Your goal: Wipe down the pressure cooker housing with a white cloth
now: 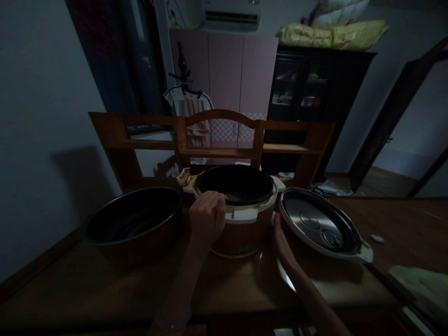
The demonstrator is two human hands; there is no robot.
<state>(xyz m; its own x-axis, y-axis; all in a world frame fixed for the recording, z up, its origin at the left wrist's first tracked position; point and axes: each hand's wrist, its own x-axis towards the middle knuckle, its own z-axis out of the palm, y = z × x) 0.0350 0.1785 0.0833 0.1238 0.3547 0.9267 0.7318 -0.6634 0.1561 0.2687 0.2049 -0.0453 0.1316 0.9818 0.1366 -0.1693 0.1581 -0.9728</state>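
Observation:
A rice cooker (pixel 227 240) with a brown body and a pale rim stands in the middle of the wooden table. Its lid is off, and a dark inner pot (pixel 257 201) sits inside it. My left hand (pixel 208 212) is closed in a fist at the front left of the cooker's rim; what its fingers hold, if anything, is hidden. Against or close to the cooker's right side, my right hand (pixel 279 233) is held upright with its fingers stretched out. Something small and whitish shows by its fingertips, too dim to name.
Left of the cooker stands a wide dark pot (pixel 133 238). The cooker lid (pixel 315 219) lies inner side up at the right. Behind rises a wooden shelf rack (pixel 219 151). A small white object (pixel 377 238) and a pale cloth (pixel 420 284) lie farther right.

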